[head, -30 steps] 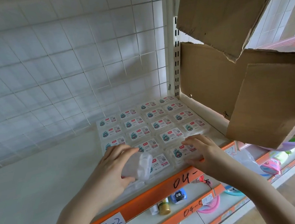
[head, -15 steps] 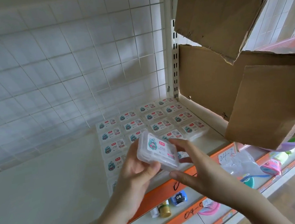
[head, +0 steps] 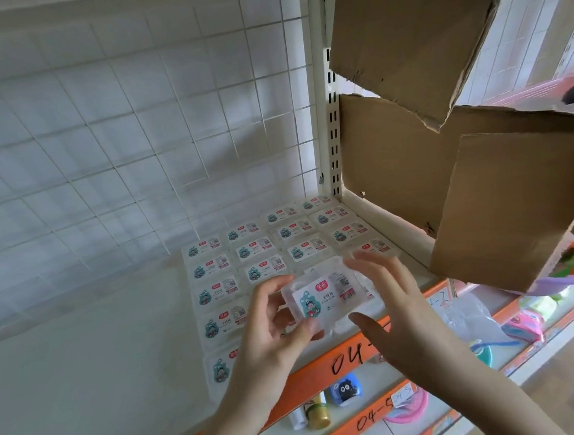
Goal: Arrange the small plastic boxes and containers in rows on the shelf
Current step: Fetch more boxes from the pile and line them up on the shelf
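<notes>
A small clear plastic box (head: 323, 298) with a cartoon label is held just above the front of the shelf (head: 84, 363), over rows of matching boxes (head: 264, 250) lying flat. The left hand (head: 271, 335) pinches its near-left corner, thumb on top. The right hand (head: 392, 305) hovers just beside it, fingers (head: 368, 262) spread and straight; whether they touch it I cannot tell. The shelf's orange edge (head: 325, 368) runs below.

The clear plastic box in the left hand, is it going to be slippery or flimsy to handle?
The clear plastic box probably stays stiff: it keeps its flat shape while the left hand pinches only one end. It seems light, held by fingertips. Its glossy surface may be slippery, and being flat it should lie stable, not roll.
</notes>
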### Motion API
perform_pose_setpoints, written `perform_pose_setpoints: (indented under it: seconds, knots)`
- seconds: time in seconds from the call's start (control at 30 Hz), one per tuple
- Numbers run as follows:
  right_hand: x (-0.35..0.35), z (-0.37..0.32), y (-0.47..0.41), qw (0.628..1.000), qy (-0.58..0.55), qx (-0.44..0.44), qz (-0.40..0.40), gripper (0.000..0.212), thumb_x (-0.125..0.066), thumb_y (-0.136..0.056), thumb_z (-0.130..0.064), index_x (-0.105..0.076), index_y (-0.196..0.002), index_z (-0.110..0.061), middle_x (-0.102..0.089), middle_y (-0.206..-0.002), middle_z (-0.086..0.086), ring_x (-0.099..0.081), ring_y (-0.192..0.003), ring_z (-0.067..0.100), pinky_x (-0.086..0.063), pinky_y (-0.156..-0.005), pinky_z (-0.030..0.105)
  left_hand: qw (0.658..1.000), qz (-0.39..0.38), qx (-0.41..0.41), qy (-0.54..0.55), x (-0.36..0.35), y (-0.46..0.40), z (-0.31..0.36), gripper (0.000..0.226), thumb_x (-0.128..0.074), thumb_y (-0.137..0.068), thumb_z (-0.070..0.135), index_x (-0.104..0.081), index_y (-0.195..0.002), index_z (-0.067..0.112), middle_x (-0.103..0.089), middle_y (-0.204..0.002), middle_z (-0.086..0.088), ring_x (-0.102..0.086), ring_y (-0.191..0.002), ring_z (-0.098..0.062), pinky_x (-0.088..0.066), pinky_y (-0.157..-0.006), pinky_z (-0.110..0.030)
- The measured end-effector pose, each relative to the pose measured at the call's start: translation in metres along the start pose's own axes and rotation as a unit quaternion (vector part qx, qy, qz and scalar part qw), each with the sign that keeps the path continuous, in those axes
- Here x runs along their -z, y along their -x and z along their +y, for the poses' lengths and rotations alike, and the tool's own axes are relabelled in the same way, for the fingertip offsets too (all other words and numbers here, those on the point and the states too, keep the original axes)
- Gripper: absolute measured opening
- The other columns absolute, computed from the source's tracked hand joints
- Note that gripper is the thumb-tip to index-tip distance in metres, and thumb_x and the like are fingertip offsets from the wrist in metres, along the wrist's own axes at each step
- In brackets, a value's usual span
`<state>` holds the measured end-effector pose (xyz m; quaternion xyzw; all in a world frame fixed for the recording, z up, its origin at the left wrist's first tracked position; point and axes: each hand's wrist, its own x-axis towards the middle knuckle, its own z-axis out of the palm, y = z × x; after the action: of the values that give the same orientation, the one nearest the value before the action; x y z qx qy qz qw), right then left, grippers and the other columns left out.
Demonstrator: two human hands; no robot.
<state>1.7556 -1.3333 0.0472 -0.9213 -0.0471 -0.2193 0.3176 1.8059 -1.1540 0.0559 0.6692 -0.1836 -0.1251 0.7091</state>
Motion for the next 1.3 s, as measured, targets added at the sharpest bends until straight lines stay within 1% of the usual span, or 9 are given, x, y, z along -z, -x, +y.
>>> perform_pose_setpoints:
  seconds: [0.07,0.2,0.4,0.53,0.63,0.77,0.93,1.07,1.3]
  knots:
    - [-0.002,0.0,0.002,0.994,0.101,0.046,0.008,0.069,-0.074,-0.077,-0.026,-0.036,-0.134,-0.032,-0.033,-0.14,-0.009,-0.032,-0.129,0.012,-0.032,-0.101,0.027,0.999,-0.011,-0.02,-0.048,-0.007,0.0,-0.001,0.049,-0.072,-0.072,0.024,-0.049,-0.115,0.028,-0.065,-0.104,0.009,-0.063,-0.101,-0.013,-0.054,-0.085,-0.036]
    - [0.0,0.0,0.001,0.989,0.108,0.093,-0.043,0.061,-0.057,-0.08,-0.05,-0.04,-0.134,-0.028,-0.039,-0.14,-0.009,-0.035,-0.13,0.016,-0.037,-0.102,0.031,0.992,-0.035,-0.037,-0.119,-0.019,-0.003,-0.01,0.048,-0.071,-0.076,0.038,-0.047,-0.118,0.041,-0.057,-0.116,0.017,-0.056,-0.113,-0.013,-0.047,-0.096,-0.044]
    - [0.009,0.016,-0.005,0.982,0.145,0.1,-0.061,0.068,-0.064,-0.074,-0.051,-0.045,-0.133,-0.023,-0.05,-0.128,-0.007,-0.042,-0.117,0.015,-0.045,-0.089,0.027,0.989,-0.06,-0.029,-0.132,-0.027,-0.008,-0.015,0.048,-0.07,-0.081,0.029,-0.044,-0.12,0.042,-0.055,-0.122,0.013,-0.059,-0.109,-0.005,-0.05,-0.088,-0.022]
    - [0.013,0.037,-0.013,0.975,0.211,0.037,-0.06,0.078,-0.082,-0.063,-0.038,-0.048,-0.131,-0.018,-0.055,-0.124,0.003,-0.05,-0.112,0.023,-0.057,-0.078,0.042,0.963,-0.077,-0.085,-0.243,-0.024,-0.006,-0.019,0.05,-0.058,-0.091,0.022,-0.034,-0.133,0.037,-0.046,-0.134,0.018,-0.045,-0.123,0.003,-0.04,-0.099,-0.018]
    - [0.021,0.049,-0.022,0.958,0.271,-0.024,-0.091,0.076,-0.073,-0.075,-0.037,-0.038,-0.141,-0.019,-0.042,-0.139,0.002,-0.037,-0.13,0.025,-0.049,-0.095,0.047,0.934,-0.046,-0.144,-0.322,-0.016,-0.003,-0.018,0.041,-0.055,-0.092,0.02,-0.039,-0.126,0.037,-0.046,-0.128,0.023,-0.039,-0.121,0.011,-0.034,-0.1,-0.009]
    - [0.028,0.059,-0.032,0.934,0.311,-0.051,-0.167,0.075,-0.064,-0.086,-0.036,-0.022,-0.147,-0.023,-0.023,-0.149,-0.005,-0.012,-0.139,0.02,-0.03,-0.111,0.039,0.909,-0.03,-0.169,-0.379,0.002,0.001,-0.02,0.031,-0.056,-0.092,0.015,-0.052,-0.12,0.026,-0.054,-0.12,0.019,-0.043,-0.117,0.011,-0.03,-0.095,-0.002]
    - [0.026,0.062,-0.032,0.935,0.276,-0.062,-0.213,0.07,-0.06,-0.091,-0.023,-0.02,-0.148,-0.027,-0.02,-0.15,-0.009,-0.01,-0.14,0.015,-0.025,-0.113,0.034,0.883,0.027,-0.177,-0.434,0.029,0.005,-0.023,0.029,-0.059,-0.089,0.011,-0.058,-0.112,0.028,-0.057,-0.112,0.02,-0.05,-0.11,0.005,-0.035,-0.094,-0.007]
    - [0.029,0.057,-0.026,0.949,0.227,-0.098,-0.193,0.058,-0.05,-0.094,-0.035,-0.023,-0.145,-0.032,-0.019,-0.151,-0.013,-0.01,-0.142,0.011,-0.025,-0.116,0.04,0.866,0.105,-0.17,-0.459,0.053,0.011,-0.026,0.025,-0.058,-0.087,0.006,-0.061,-0.104,0.024,-0.058,-0.104,0.018,-0.053,-0.103,-0.002,-0.033,-0.09,-0.005]
    - [0.02,0.06,-0.01,0.957,0.217,-0.106,-0.164,0.053,-0.053,-0.091,-0.04,-0.037,-0.14,-0.029,-0.032,-0.147,-0.01,-0.024,-0.138,0.013,-0.027,-0.113,0.036,0.835,0.216,-0.101,-0.495,0.075,0.02,-0.038,0.037,-0.066,-0.075,-0.008,-0.061,-0.105,0.013,-0.061,-0.103,0.001,-0.05,-0.102,-0.022,-0.037,-0.09,-0.028]
